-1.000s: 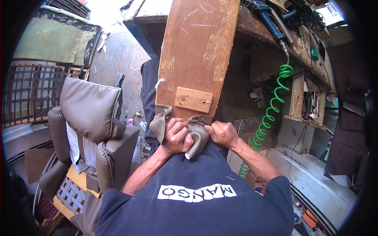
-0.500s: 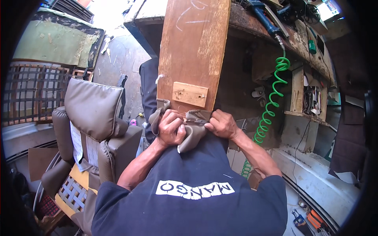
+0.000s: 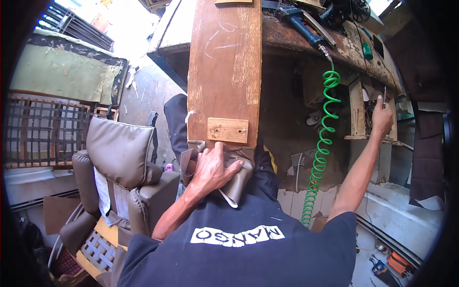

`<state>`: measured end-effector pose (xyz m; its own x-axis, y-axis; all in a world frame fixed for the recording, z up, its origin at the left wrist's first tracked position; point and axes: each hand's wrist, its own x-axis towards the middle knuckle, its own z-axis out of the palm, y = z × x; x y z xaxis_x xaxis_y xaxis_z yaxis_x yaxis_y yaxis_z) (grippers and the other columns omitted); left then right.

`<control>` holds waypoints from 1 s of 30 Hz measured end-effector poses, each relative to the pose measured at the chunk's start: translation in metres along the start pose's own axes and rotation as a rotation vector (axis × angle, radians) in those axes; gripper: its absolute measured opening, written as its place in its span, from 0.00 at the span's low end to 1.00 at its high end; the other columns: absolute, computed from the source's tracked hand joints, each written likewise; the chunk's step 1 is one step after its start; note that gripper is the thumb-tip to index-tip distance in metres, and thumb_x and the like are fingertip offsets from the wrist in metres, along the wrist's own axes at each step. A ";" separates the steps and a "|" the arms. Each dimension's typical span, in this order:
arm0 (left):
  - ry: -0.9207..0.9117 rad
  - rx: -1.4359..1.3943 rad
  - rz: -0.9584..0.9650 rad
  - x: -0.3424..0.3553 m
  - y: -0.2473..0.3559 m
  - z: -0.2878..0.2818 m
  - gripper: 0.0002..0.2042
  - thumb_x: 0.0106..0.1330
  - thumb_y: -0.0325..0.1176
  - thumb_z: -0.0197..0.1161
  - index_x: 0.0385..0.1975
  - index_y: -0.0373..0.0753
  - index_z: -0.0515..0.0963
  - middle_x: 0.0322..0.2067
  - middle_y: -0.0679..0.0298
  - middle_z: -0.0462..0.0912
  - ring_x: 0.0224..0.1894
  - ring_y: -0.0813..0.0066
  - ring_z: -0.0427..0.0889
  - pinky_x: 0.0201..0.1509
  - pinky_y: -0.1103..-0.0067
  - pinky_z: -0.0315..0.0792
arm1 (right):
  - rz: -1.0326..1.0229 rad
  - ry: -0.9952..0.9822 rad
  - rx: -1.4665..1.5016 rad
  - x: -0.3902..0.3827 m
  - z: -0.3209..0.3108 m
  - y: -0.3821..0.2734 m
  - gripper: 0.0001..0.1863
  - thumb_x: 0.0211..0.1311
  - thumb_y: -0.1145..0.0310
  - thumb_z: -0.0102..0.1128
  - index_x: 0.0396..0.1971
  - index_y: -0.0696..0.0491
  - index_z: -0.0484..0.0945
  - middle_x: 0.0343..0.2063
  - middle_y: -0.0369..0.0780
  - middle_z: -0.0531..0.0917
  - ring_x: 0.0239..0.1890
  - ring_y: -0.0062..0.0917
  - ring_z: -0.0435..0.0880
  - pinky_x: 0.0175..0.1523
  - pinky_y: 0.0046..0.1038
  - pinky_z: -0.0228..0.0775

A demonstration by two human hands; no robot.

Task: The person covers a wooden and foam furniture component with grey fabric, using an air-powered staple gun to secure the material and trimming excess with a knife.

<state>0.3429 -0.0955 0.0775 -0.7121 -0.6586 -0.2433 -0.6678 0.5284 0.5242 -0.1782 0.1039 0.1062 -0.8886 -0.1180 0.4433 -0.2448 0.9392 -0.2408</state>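
A long brown wooden board (image 3: pixel 224 91) stretches away from my body, with a small wooden block (image 3: pixel 228 130) fixed near its near end. Grey-brown upholstery material (image 3: pixel 239 179) hangs in folds from that end. My left hand (image 3: pixel 213 167) presses on these folds, fingers curled and thumb stretched to the right. Far to the right, my right hand (image 3: pixel 381 119) is raised at a small wooden compartment (image 3: pixel 356 112) under the workbench. A slim metal tool (image 3: pixel 385 95) sticks up from its closed fingers; its exact kind is too small to make out.
A grey-brown recliner chair (image 3: pixel 119 143) with an exposed webbed seat stands at the left. On the workbench (image 3: pixel 272 33) lies a blue air tool (image 3: pixel 303 26), its coiled green hose (image 3: pixel 325 129) hanging between the board and my right arm. Orange-handled tools (image 3: pixel 398 262) lie low at the right.
My right hand has let go of the upholstery material and moved far right to the compartment, where it holds a slim tool. My left hand has loosened from a fist and shifted slightly right.
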 end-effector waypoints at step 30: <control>-0.385 -0.183 0.789 0.065 0.050 -0.013 0.23 0.47 0.18 0.61 0.46 0.41 0.82 0.48 0.64 0.84 0.56 0.60 0.78 0.61 0.64 0.66 | -0.435 -0.727 1.172 -0.297 -0.131 -0.097 0.16 0.48 0.84 0.65 0.39 0.56 0.87 0.36 0.42 0.85 0.36 0.35 0.87 0.42 0.32 0.80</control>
<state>0.2660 -0.1189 0.0984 -0.9947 0.1027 0.0030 0.0680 0.6358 0.7689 0.1600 0.0900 0.1107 -0.5721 -0.7897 0.2216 -0.3959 0.0292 -0.9178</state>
